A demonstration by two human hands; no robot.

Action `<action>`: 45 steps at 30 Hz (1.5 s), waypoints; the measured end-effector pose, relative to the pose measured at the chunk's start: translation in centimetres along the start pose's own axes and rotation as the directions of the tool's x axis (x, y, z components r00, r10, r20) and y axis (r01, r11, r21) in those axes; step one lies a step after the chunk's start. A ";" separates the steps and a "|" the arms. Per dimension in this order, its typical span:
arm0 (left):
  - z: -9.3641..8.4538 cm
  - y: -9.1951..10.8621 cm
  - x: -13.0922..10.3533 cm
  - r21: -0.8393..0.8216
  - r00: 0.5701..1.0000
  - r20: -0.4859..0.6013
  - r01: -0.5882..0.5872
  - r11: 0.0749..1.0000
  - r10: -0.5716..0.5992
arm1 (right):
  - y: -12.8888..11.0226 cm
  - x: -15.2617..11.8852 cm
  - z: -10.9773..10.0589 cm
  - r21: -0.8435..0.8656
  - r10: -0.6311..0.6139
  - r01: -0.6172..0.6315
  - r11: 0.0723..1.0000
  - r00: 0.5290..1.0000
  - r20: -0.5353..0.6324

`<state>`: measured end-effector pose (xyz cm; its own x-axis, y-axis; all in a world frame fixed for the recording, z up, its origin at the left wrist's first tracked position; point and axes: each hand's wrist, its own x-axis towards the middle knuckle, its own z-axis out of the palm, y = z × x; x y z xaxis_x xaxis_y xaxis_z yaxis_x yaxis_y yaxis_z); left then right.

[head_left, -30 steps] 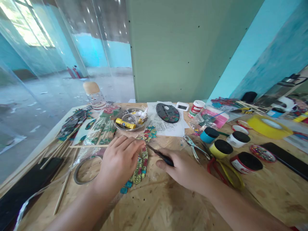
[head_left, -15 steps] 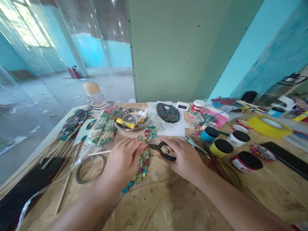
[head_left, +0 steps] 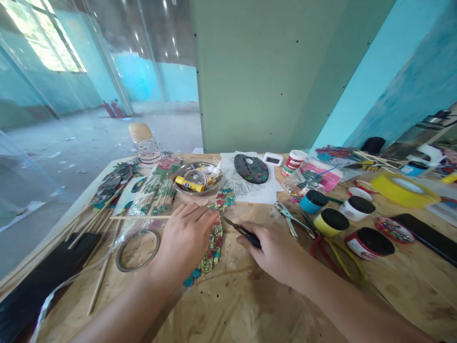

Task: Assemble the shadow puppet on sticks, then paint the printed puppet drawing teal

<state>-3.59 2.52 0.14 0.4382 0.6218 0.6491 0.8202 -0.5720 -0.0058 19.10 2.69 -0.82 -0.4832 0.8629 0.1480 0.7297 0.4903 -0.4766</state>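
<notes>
My left hand [head_left: 191, 233] is closed, thumb and fingers pinched at the top of a patterned cut-out figure [head_left: 216, 243] in yellow-green and red. Whatever tiny part sits at the fingertips is hidden. A thin wooden stick [head_left: 143, 217] juts out leftward from behind this hand. Black-handled pliers [head_left: 246, 233] are in my right hand [head_left: 273, 243], with their jaws pointing at the left fingertips. From this angle the jaws look closed. Blue pieces [head_left: 192, 277] lie at the figure's lower end, and a colourful cut-out part [head_left: 225, 197] lies just beyond the hands.
A roll of tape [head_left: 119, 257] lies left, near sticks and a black phone-like slab [head_left: 50, 281]. Behind stands a metal dish [head_left: 178, 186] with a glue stick. Rightward are a hole punch [head_left: 291, 219], paint jars [head_left: 332, 221], scissors [head_left: 342, 259] and yellow tape [head_left: 385, 186].
The pliers have turned in my right hand, so their handles now appear edge-on and closer together. My left hand stays at the figure; the stick behind it lies more level and shows more length.
</notes>
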 end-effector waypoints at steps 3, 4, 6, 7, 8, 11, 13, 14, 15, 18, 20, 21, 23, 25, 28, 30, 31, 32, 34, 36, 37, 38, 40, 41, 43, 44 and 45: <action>0.3 0.1 0.1 0.116 0.998 0.004 -0.060 0.991 0.060 | 0.5 -0.2 -0.4 0.265 0.069 -0.161 0.951 0.943 0.325; 0.4 0.1 0.1 0.119 0.999 0.001 -0.043 0.992 0.044 | 0.8 -0.1 -0.5 0.316 0.050 -0.178 0.932 0.926 0.375; 0.4 -0.2 0.1 0.093 1.000 -0.002 0.030 0.995 -0.029 | 1.2 0.2 -0.7 0.302 0.024 -0.117 0.946 0.955 0.295; 0.4 -0.4 0.1 0.079 0.998 0.001 0.069 0.995 -0.069 | 1.2 0.5 -0.9 0.238 0.016 -0.065 0.969 0.980 0.201; 0.4 -0.7 0.1 0.068 0.996 0.000 0.093 0.993 -0.094 | 1.0 0.7 -1.2 0.161 0.007 -0.023 0.987 0.995 0.103; 0.8 -1.7 0.0 0.051 0.992 -0.039 0.119 0.992 -0.117 | -0.2 1.2 -2.6 0.052 -0.004 0.003 0.999 1.000 0.010; 1.3 -2.0 -0.1 0.026 0.993 -0.035 0.111 0.993 -0.110 | -1.2 1.2 -4.0 0.001 0.013 -0.013 1.000 1.000 -0.028; 1.5 -2.0 -0.1 0.017 0.994 -0.029 0.104 0.994 -0.103 | -1.5 1.0 -4.6 -0.041 0.016 -0.018 0.999 0.998 -0.058; 1.6 -2.0 -0.1 0.011 0.995 -0.022 0.097 0.995 -0.097 | -1.6 0.8 -5.2 -0.093 0.017 -0.025 0.995 0.996 -0.093; 1.6 -1.5 0.0 -0.006 0.996 -0.020 0.085 0.996 -0.085 | -0.1 -0.3 -6.9 -0.288 0.027 -0.091 0.953 0.975 -0.220; 1.4 -1.3 0.0 -0.028 0.995 -0.025 0.091 0.995 -0.092 | 2.4 -1.2 -8.0 -0.412 0.099 -0.223 0.884 0.949 -0.300; 1.3 -1.3 0.0 -0.042 0.995 -0.026 0.096 0.994 -0.097 | 4.0 -1.6 -8.6 -0.459 0.168 -0.310 0.833 0.931 -0.323; 1.2 -1.4 0.1 -0.063 0.994 -0.024 0.107 0.992 -0.109 | 7.1 -2.4 -9.9 -0.468 0.261 -0.412 0.782 0.898 -0.354; 1.3 -1.5 0.0 -0.068 0.993 -0.010 0.114 0.991 -0.115 | 9.9 -2.9 -10.9 -0.469 0.333 -0.480 0.741 0.870 -0.364; 1.6 -1.6 -0.2 -0.046 0.994 0.006 0.107 0.993 -0.107 | 12.7 -3.4 -11.4 -0.461 0.405 -0.522 0.718 0.852 -0.333; 1.7 -1.6 -0.3 -0.030 0.996 0.007 0.095 0.995 -0.095 | 13.5 -3.6 -11.2 -0.449 0.430 -0.520 0.726 0.854 -0.294; 1.7 -1.6 -0.3 -0.026 0.996 0.003 0.090 0.996 -0.090 | 13.8 -3.7 -11.0 -0.441 0.437 -0.517 0.734 0.856 -0.277; 1.7 -1.7 -0.3 -0.025 0.996 -0.001 0.088 0.996 -0.089 | 13.9 -3.8 -10.9 -0.432 0.441 -0.513 0.741 0.858 -0.263; 1.7 -1.7 -0.2 -0.025 0.996 -0.014 0.084 0.996 -0.085 | 14.1 -4.0 -10.6 -0.416 0.446 -0.509 0.753 0.861 -0.245; 1.7 -1.7 -0.2 -0.025 0.997 -0.018 0.075 0.997 -0.076 | 14.1 -4.0 -10.6 -0.406 0.450 -0.508 0.760 0.861 -0.235; 1.7 -1.8 -0.2 -0.026 0.997 -0.015 0.071 0.997 -0.071 | 14.1 -4.0 -10.6 -0.402 0.453 -0.507 0.762 0.862 -0.229; 1.8 -1.8 -0.2 -0.028 0.998 -0.009 0.069 0.997 -0.069 | 14.1 -4.0 -10.7 -0.399 0.458 -0.509 0.763 0.861 -0.223; 1.9 -1.9 -0.3 -0.033 0.997 0.007 0.073 0.997 -0.073 | 14.1 -4.0 -10.9 -0.394 0.475 -0.521 0.757 0.853 -0.216; 2.0 -1.9 -0.4 -0.032 0.997 0.013 0.079 0.996 -0.079 | 13.9 -3.9 -11.0 -0.393 0.487 -0.532 0.750 0.846 -0.217; 2.1 -1.9 -0.4 -0.028 0.996 0.022 0.086 0.996 -0.085 | 13.4 -4.0 -11.3 -0.395 0.506 -0.555 0.732 0.831 -0.230; 2.2 -1.9 -0.4 -0.026 0.996 0.021 0.085 0.996 -0.084 | 13.0 -4.0 -11.6 -0.398 0.509 -0.565 0.722 0.824 -0.247; 2.2 -1.9 -0.4 -0.024 0.997 0.020 0.081 0.996 -0.080 | 12.5 -3.9 -11.9 -0.403 0.506 -0.574 0.713 0.819 -0.271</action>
<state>-4.59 4.52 -1.78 0.3781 0.6762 0.6323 0.8437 -0.5328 0.0652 35.86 6.89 2.92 0.1045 0.9879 0.1149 0.9925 -0.0961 -0.0760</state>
